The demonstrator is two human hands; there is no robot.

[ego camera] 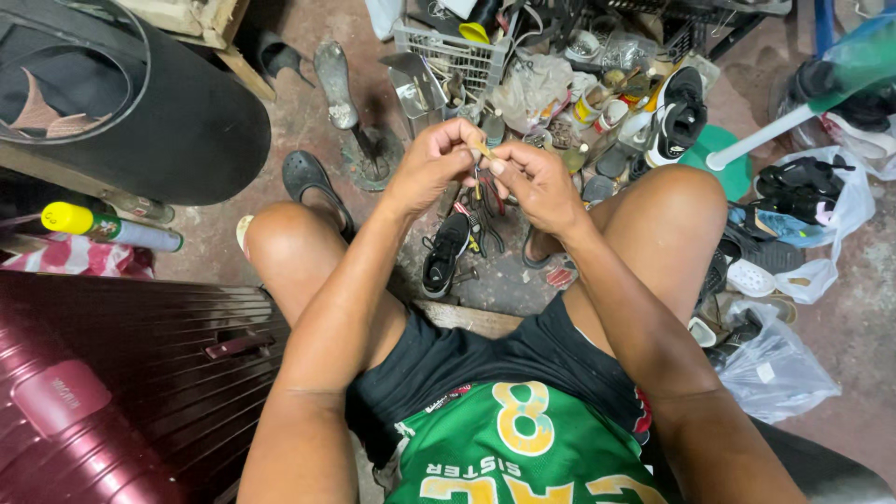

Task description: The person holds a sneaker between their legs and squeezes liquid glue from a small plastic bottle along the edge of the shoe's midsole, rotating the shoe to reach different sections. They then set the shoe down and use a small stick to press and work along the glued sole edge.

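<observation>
The left hand point(431, 163) and right hand point(537, 182) pinch a tiny yellowish piece point(483, 149) between fingertips. It looks light and easy to drop. Pliers point(485, 191) hang just below.

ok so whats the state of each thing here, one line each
left hand: raised, fingertips pinching the small yellowish piece
right hand: raised, fingertips on the same piece
maroon suitcase: closed, lying beside the left leg
black sneaker: on the floor, laces showing
spray can: lying on its side, yellow cap on
white basket: upright, filled with tools
</observation>
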